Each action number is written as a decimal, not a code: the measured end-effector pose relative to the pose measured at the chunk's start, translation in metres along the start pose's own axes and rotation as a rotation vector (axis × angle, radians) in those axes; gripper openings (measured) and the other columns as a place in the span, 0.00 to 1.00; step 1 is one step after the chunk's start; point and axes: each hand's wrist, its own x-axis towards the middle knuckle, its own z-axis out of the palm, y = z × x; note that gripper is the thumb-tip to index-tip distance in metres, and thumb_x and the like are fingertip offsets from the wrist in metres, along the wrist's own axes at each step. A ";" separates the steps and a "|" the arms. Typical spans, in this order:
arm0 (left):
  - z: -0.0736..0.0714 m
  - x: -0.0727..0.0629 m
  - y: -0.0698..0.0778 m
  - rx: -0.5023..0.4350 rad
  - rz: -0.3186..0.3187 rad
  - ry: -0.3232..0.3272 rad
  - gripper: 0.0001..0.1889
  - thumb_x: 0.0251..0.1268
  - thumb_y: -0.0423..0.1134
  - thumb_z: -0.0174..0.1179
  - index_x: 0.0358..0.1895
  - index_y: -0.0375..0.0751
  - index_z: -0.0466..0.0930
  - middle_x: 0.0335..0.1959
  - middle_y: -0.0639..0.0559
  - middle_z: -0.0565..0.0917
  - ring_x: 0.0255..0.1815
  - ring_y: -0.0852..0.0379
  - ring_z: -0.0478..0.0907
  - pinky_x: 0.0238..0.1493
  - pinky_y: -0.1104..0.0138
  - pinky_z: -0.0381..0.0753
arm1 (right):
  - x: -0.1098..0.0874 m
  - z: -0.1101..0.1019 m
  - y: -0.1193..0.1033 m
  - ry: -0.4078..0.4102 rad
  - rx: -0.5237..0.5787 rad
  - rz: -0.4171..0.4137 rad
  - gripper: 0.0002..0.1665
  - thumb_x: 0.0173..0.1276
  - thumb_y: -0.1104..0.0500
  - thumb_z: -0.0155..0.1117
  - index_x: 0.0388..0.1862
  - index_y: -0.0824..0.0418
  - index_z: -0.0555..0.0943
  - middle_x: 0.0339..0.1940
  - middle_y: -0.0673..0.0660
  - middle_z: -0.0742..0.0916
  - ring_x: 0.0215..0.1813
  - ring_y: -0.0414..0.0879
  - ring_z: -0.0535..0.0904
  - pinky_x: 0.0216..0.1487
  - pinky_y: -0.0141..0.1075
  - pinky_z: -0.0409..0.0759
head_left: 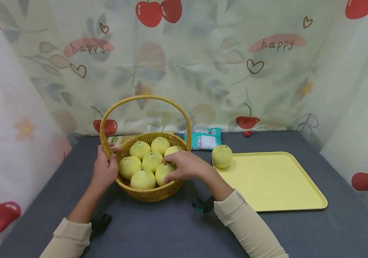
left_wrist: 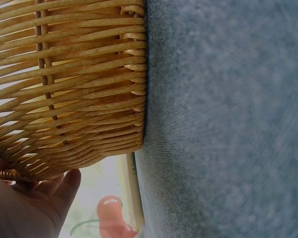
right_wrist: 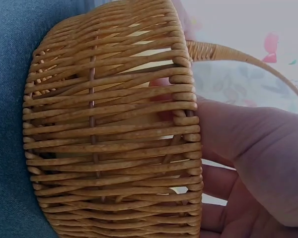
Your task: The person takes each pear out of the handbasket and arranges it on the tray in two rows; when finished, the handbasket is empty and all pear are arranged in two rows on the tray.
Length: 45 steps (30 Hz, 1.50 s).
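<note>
A woven wicker basket (head_left: pixel 153 195) with a tall arched handle stands on the table, filled with several round, pale yellow-green fruits. My left hand (head_left: pixel 106 168) holds the basket's left side where the handle meets the rim. In the left wrist view, the left hand's fingers (left_wrist: pixel 64 191) lie at the rim. Over the basket's right front, my right hand (head_left: pixel 185 165) grips a fruit (head_left: pixel 163 174), thumb in front and fingers over its top. The right wrist view has the right thumb (right_wrist: pixel 218 124) reaching over the rim, its tip seen through the weave.
Right of the basket lies a yellow tray (head_left: pixel 271 182), with one more round fruit (head_left: pixel 222 156) at its back left corner. A teal packet (head_left: pixel 204 139) and a small red wrapped item (head_left: pixel 247 134) sit at the back. A flat package (head_left: pixel 119 139) lies behind the basket.
</note>
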 end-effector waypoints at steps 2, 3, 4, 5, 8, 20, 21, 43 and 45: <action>-0.001 -0.001 -0.001 0.000 0.001 0.000 0.18 0.76 0.27 0.40 0.65 0.30 0.59 0.56 0.34 0.79 0.57 0.36 0.74 0.53 0.50 0.67 | 0.000 0.000 0.000 0.003 0.001 -0.011 0.34 0.62 0.45 0.75 0.65 0.56 0.80 0.59 0.51 0.84 0.56 0.45 0.79 0.52 0.41 0.76; -0.001 -0.001 -0.001 -0.001 0.001 0.003 0.18 0.76 0.27 0.40 0.65 0.30 0.59 0.56 0.34 0.79 0.57 0.37 0.75 0.53 0.51 0.67 | 0.000 0.000 0.000 0.005 0.003 -0.017 0.34 0.62 0.45 0.75 0.65 0.56 0.80 0.59 0.51 0.84 0.55 0.45 0.79 0.51 0.40 0.76; -0.001 -0.001 -0.002 -0.002 0.002 0.006 0.18 0.76 0.26 0.40 0.65 0.30 0.59 0.56 0.34 0.79 0.56 0.37 0.75 0.52 0.52 0.67 | 0.001 0.000 0.000 0.007 0.004 -0.023 0.34 0.62 0.45 0.76 0.65 0.56 0.80 0.58 0.51 0.84 0.54 0.44 0.80 0.50 0.40 0.76; -0.001 -0.001 -0.002 0.000 0.004 0.010 0.18 0.76 0.26 0.40 0.65 0.30 0.59 0.56 0.34 0.80 0.56 0.37 0.75 0.52 0.52 0.67 | 0.001 0.000 0.000 0.009 0.007 -0.027 0.34 0.61 0.45 0.76 0.65 0.56 0.80 0.58 0.50 0.84 0.54 0.44 0.80 0.50 0.40 0.76; -0.001 -0.001 -0.002 0.005 0.015 0.014 0.17 0.76 0.26 0.40 0.65 0.31 0.59 0.55 0.34 0.80 0.55 0.37 0.75 0.51 0.52 0.67 | 0.001 -0.001 0.000 0.019 0.024 -0.032 0.35 0.60 0.45 0.77 0.64 0.56 0.80 0.58 0.50 0.84 0.53 0.44 0.80 0.49 0.39 0.76; 0.000 0.002 -0.002 0.011 0.033 0.012 0.17 0.76 0.26 0.41 0.64 0.32 0.60 0.55 0.33 0.80 0.58 0.36 0.74 0.55 0.47 0.67 | -0.002 -0.005 0.005 0.051 0.089 -0.032 0.35 0.59 0.44 0.77 0.64 0.54 0.81 0.58 0.48 0.84 0.55 0.42 0.78 0.51 0.39 0.76; 0.000 0.002 -0.002 0.010 0.032 0.009 0.17 0.76 0.26 0.41 0.64 0.32 0.60 0.55 0.33 0.80 0.59 0.36 0.74 0.56 0.47 0.67 | -0.003 -0.005 0.006 0.052 0.100 -0.031 0.35 0.59 0.44 0.77 0.64 0.54 0.81 0.58 0.48 0.84 0.54 0.42 0.78 0.51 0.39 0.76; -0.001 0.001 0.002 0.020 0.003 0.006 0.17 0.76 0.27 0.39 0.65 0.32 0.59 0.56 0.34 0.80 0.55 0.37 0.75 0.50 0.53 0.66 | -0.004 -0.014 0.009 0.207 0.352 0.059 0.32 0.64 0.50 0.75 0.67 0.55 0.79 0.63 0.50 0.82 0.58 0.56 0.80 0.52 0.44 0.79; -0.001 0.001 0.001 0.020 0.002 0.005 0.17 0.76 0.27 0.40 0.65 0.32 0.59 0.56 0.34 0.80 0.54 0.37 0.76 0.49 0.54 0.66 | -0.005 -0.015 0.009 0.211 0.363 0.074 0.32 0.64 0.51 0.74 0.67 0.55 0.79 0.63 0.51 0.82 0.58 0.56 0.80 0.51 0.44 0.80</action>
